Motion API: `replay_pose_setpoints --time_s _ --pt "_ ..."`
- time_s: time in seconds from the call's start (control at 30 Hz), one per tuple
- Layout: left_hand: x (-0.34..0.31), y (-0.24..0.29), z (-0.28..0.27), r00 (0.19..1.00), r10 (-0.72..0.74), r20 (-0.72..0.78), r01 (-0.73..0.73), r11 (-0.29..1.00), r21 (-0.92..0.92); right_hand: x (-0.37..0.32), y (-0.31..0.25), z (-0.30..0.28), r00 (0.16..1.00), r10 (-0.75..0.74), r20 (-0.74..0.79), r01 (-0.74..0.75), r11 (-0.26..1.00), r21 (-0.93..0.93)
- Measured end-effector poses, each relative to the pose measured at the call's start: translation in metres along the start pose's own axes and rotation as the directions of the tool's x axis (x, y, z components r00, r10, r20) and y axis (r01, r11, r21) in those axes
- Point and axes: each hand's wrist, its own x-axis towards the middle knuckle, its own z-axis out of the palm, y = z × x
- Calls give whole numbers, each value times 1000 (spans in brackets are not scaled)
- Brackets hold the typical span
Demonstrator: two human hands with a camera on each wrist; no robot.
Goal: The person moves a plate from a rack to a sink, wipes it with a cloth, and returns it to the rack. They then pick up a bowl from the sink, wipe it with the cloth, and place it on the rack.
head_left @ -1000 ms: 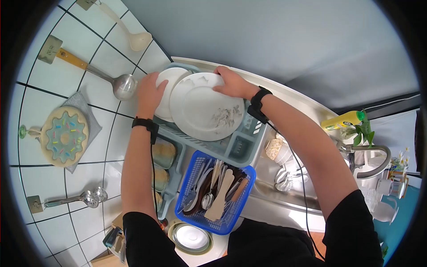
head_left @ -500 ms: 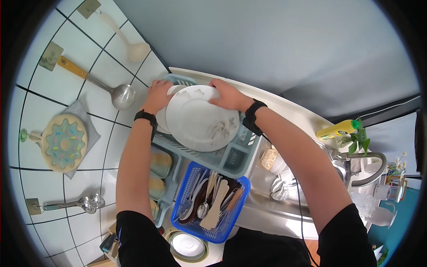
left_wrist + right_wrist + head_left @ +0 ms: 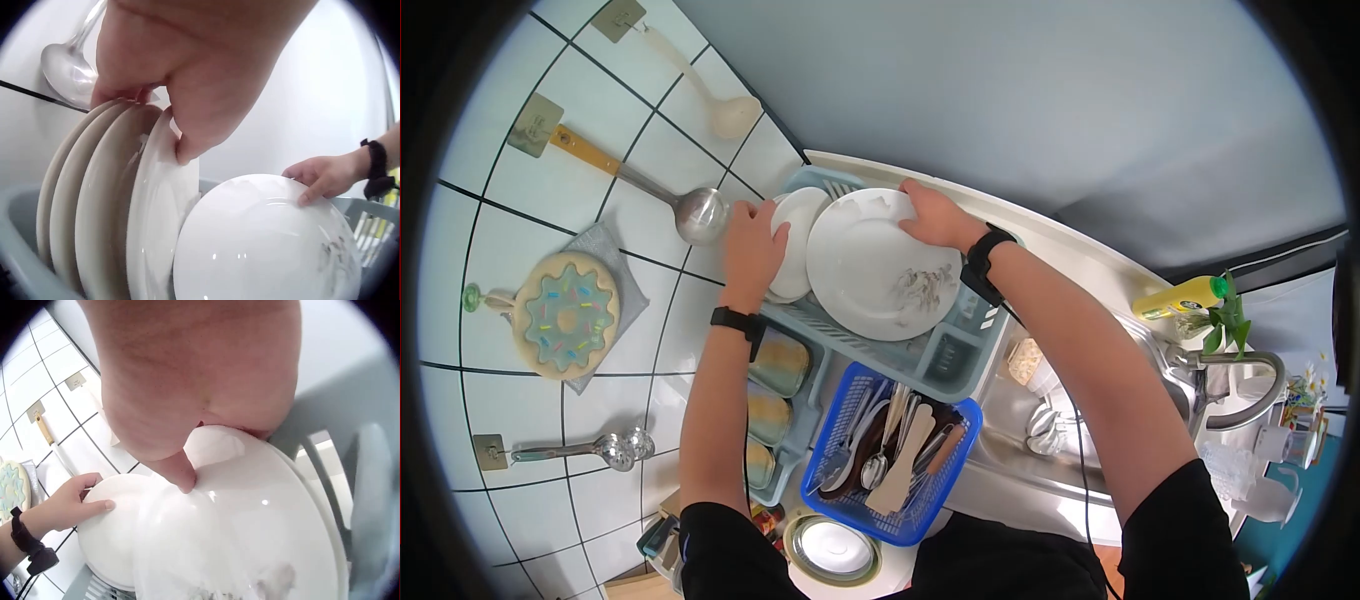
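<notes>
In the head view my left hand (image 3: 754, 248) grips the upper edge of white plates (image 3: 797, 240) standing at the rack's left. The left wrist view shows several plates (image 3: 94, 206) on edge, with the thumb on the front one and the fingers behind. My right hand (image 3: 940, 217) pinches the top rim of a large white plate (image 3: 880, 270) with a grey floral print, thumb on its face. At least one more plate edge shows behind it in the right wrist view. Both groups are in the pale blue dish rack (image 3: 900, 355).
A blue basket (image 3: 975, 425) of cutlery and wooden utensils stands below the rack, with stacked bowls (image 3: 835, 550) beyond it. On the right are the sink (image 3: 990, 445), its faucet (image 3: 1250, 358) and a yellow bottle (image 3: 1185, 297). Ladles (image 3: 700, 215) hang on the tiled wall.
The left hand and its plates have moved a little left, away from the large plate, so more of their faces shows. The right hand keeps its hold; the head view has shifted slightly.
</notes>
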Motion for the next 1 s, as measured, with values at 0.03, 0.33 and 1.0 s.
replay_pose_setpoints --time_s 0.03,0.33,1.0 --pt "-2 0 1 1000 27 -13 -27 1000 -13 1 0 4 1000 1 6 -1 1000 1" --pt "-9 -13 5 1000 13 17 -12 999 -36 10 2 24 989 56 -138 -118 857 -502" --pt "-51 0 8 974 25 -225 -40 997 -60 -231 -54 -37 955 57 -292 4 979 203"
